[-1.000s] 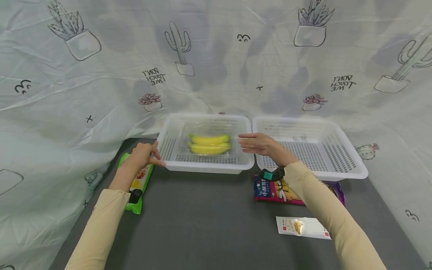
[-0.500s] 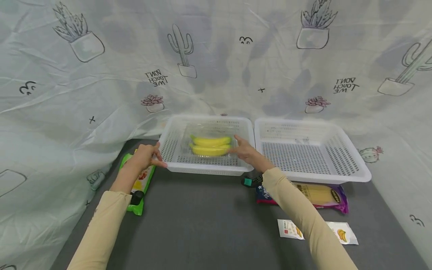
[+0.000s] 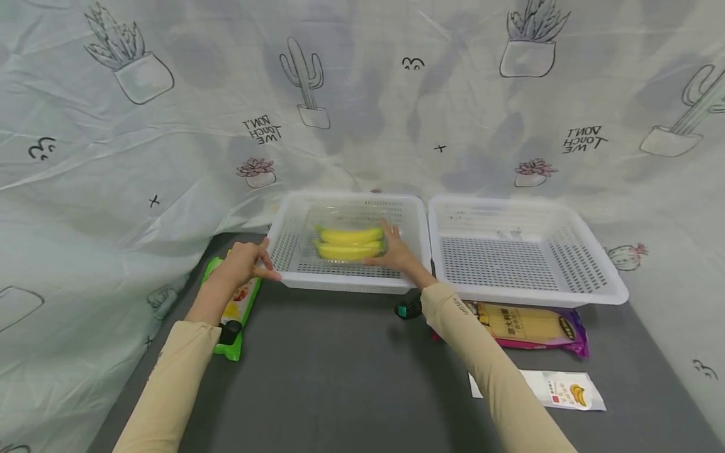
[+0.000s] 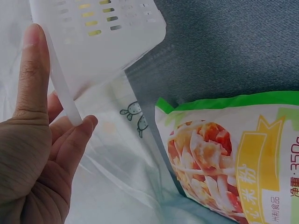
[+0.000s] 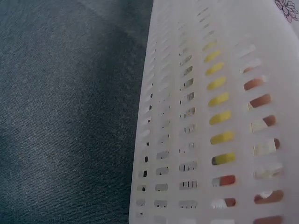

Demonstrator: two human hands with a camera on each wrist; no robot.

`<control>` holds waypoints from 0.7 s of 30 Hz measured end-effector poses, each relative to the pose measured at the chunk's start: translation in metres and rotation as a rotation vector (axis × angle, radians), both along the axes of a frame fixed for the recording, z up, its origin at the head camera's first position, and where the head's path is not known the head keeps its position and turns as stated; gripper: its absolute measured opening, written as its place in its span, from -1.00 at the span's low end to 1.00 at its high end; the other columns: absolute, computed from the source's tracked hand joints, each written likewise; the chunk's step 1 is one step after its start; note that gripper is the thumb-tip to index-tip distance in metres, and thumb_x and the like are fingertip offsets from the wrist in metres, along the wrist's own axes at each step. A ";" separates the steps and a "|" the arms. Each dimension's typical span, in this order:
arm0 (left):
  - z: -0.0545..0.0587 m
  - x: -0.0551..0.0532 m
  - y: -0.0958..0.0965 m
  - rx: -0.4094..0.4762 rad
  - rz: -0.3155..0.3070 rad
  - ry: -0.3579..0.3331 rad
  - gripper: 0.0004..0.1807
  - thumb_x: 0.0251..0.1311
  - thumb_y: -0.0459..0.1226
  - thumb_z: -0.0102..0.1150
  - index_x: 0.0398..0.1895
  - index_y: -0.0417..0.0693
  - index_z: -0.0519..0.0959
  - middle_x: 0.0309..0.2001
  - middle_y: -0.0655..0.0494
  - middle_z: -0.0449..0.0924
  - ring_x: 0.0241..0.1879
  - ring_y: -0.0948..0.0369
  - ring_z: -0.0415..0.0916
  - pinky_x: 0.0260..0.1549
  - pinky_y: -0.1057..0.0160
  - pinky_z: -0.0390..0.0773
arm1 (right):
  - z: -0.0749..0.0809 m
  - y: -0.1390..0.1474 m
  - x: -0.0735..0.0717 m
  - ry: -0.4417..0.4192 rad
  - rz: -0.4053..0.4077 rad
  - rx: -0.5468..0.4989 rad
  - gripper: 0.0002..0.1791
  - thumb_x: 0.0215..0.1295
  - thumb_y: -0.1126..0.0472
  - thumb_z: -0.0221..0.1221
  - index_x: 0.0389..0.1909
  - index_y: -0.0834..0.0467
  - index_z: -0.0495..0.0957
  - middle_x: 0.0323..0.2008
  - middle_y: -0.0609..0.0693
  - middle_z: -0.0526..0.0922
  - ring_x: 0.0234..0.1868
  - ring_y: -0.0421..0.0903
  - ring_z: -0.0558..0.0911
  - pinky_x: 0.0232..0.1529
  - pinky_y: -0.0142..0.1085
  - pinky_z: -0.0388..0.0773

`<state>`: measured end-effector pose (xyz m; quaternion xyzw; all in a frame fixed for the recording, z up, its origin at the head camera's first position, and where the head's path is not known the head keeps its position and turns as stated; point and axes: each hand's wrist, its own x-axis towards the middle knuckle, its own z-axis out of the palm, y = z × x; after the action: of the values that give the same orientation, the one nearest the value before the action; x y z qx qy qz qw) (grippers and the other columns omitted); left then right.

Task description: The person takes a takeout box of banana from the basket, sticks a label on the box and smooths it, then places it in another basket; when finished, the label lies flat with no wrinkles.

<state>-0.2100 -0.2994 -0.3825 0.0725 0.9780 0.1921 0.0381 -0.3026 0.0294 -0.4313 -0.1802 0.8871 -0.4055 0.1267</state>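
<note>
My left hand (image 3: 242,263) pinches the left rim of the left white plastic basket (image 3: 345,283); in the left wrist view its thumb and fingers (image 4: 77,140) lie on either side of the rim. Inside that basket lies a clear plastic box (image 3: 345,217) with yellow bananas (image 3: 348,244) in it. My right hand (image 3: 399,253) reaches into the basket over its front right side, thumb and fingers spread round the box's right end. Through the basket's slots in the right wrist view, bits of the fingers (image 5: 259,100) and the yellow bananas (image 5: 219,116) show; the grip itself is mostly hidden.
A second white basket (image 3: 527,296) stands close on the right. A green food bag (image 3: 233,340) lies under my left wrist. A purple noodle packet (image 3: 527,324) and a white packet with a banana picture (image 3: 566,390) lie at the right. A printed cloth (image 3: 362,94) hangs behind.
My right hand has moved left and down into the left basket, onto the box's right end. The box with the bananas has shifted slightly left. My left hand stays on the rim.
</note>
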 end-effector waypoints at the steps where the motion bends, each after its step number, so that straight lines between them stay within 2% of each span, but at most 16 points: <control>1: 0.000 0.000 0.001 0.001 0.001 -0.003 -0.68 -0.16 -0.07 0.47 -0.43 -0.12 0.72 0.33 -0.29 0.17 -0.56 0.11 0.29 -0.53 0.27 0.28 | 0.000 -0.001 -0.001 0.026 -0.001 0.017 0.25 0.06 0.00 0.42 0.53 0.13 -0.28 0.49 0.29 -0.29 0.47 0.23 -0.18 0.35 0.15 -0.02; 4: 0.001 0.001 0.002 -0.001 0.004 0.001 -0.69 -0.16 -0.07 0.48 -0.44 -0.12 0.72 0.33 -0.30 0.17 -0.45 0.06 0.39 -0.47 0.25 0.32 | -0.001 -0.003 -0.004 0.074 -0.007 0.032 0.18 0.03 0.02 0.44 0.52 0.17 -0.15 0.47 0.35 -0.19 0.46 0.26 -0.08 0.34 0.13 0.05; 8: 0.001 0.000 0.002 0.002 0.005 0.007 -0.69 -0.16 -0.09 0.48 -0.44 -0.13 0.72 0.33 -0.29 0.17 -0.39 0.00 0.42 -0.46 0.22 0.34 | -0.001 -0.004 -0.007 0.103 -0.045 0.029 0.12 -0.01 0.00 0.46 0.50 0.15 0.02 0.46 0.35 -0.09 0.44 0.27 -0.01 0.33 0.12 0.09; 9: 0.000 0.000 0.003 0.003 0.005 0.007 -0.69 -0.16 -0.09 0.48 -0.44 -0.14 0.71 0.33 -0.29 0.16 -0.41 0.00 0.41 -0.46 0.21 0.34 | 0.000 -0.004 -0.007 0.106 -0.062 0.015 0.10 -0.03 -0.01 0.46 0.48 0.14 0.07 0.46 0.32 -0.05 0.45 0.24 0.00 0.34 0.10 0.09; 11: 0.000 0.000 0.003 0.003 0.007 0.009 -0.69 -0.16 -0.08 0.48 -0.44 -0.12 0.71 0.33 -0.29 0.16 -0.32 -0.04 0.43 -0.43 0.20 0.35 | 0.000 -0.004 -0.007 0.127 -0.096 -0.015 0.03 -0.07 -0.03 0.49 0.43 0.13 0.21 0.45 0.28 0.05 0.44 0.20 0.04 0.34 0.06 0.10; 14: -0.001 0.001 0.003 0.008 0.008 -0.002 -0.71 -0.12 -0.09 0.47 -0.43 -0.12 0.70 0.36 -0.29 0.13 -0.41 -0.03 0.38 -0.45 0.20 0.32 | 0.001 -0.003 -0.007 0.145 -0.140 -0.084 -0.06 -0.12 -0.01 0.52 0.34 0.13 0.36 0.42 0.23 0.15 0.45 0.12 0.09 0.34 -0.02 0.15; 17: 0.000 0.002 0.002 0.006 0.006 -0.009 -0.71 -0.10 -0.10 0.46 -0.42 -0.11 0.70 0.36 -0.31 0.11 -0.54 0.07 0.24 -0.51 0.22 0.29 | 0.003 -0.002 -0.005 0.143 -0.164 -0.145 -0.16 -0.11 0.03 0.52 0.26 0.13 0.45 0.44 0.23 0.12 0.45 0.10 0.08 0.33 -0.04 0.18; 21: 0.001 0.002 0.003 0.007 0.006 -0.002 -0.71 -0.11 -0.10 0.46 -0.42 -0.11 0.70 0.35 -0.31 0.13 -0.50 0.10 0.22 -0.49 0.24 0.28 | 0.006 0.001 -0.002 0.121 -0.186 -0.246 -0.37 -0.05 0.12 0.49 0.10 0.17 0.56 0.47 0.20 0.03 0.47 0.06 0.03 0.35 -0.04 0.15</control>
<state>-0.2084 -0.2960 -0.3818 0.0696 0.9775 0.1954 0.0381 -0.3044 0.0301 -0.4256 -0.1355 0.8498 -0.5093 0.0119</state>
